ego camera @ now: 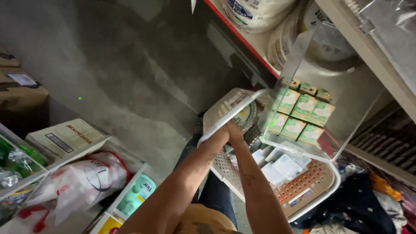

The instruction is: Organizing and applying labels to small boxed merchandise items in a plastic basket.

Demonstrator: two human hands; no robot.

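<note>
My left hand (218,136) and my right hand (235,128) meet side by side on the near rim of a white perforated basket (222,108), which is tilted up on edge; both hands grip that rim. Below it lies a second white perforated basket (323,190) holding several white packets (286,167). A clear plastic bin (303,56) stands just right of my hands, leaning over the lower basket. Inside it are several small green-and-white boxes (303,113) packed in rows.
A shelf with a red edge (242,39) at the upper right carries round white packs (255,13). Left of me are bins with a red-and-white bag (82,182), a pale green bottle (138,195) and a flat cardboard box (65,136). Clothes (368,203) lie at the lower right. Grey concrete floor (130,65) spreads ahead.
</note>
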